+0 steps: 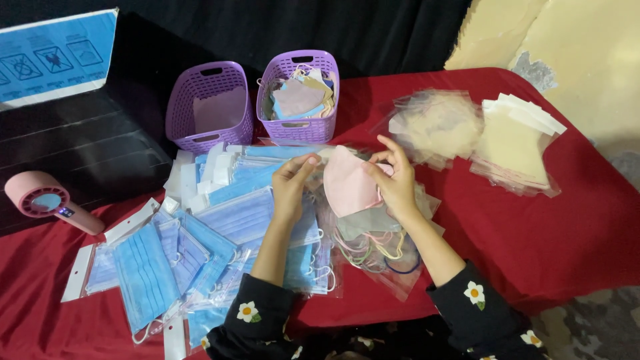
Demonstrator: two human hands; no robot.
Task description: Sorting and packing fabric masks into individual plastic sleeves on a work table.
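The bench [533,253], draped in red cloth, carries everything here. Spread widest across it is a heap of blue masks [220,227] in clear sleeves with white header strips, fanned out on the left. To the right, two stacks of clear packets [437,127] holding cream masks, and beside them a cream stack [517,143] with white tops. At the back stand two purple baskets: the left basket [210,103] looks empty, the right basket [299,100] is filled with loose masks in mixed pale colours. Far left, a blue sign [53,57] with white pictograms leans on the dark backdrop, and a pink hand fan [47,200] lies below it.

Now the hands. Both are up over the middle of the pile, sharing one pink mask [348,190]. The right hand [395,180] pinches its right edge, fingers closed on the fabric. The left hand [292,183] pinches at the mask's left end, at the ear loop by the look of it, thumb and forefinger together. My read: keep that grip light and at the edges, pull evenly so the loops don't tangle with the coloured loops [373,250] lying beneath.
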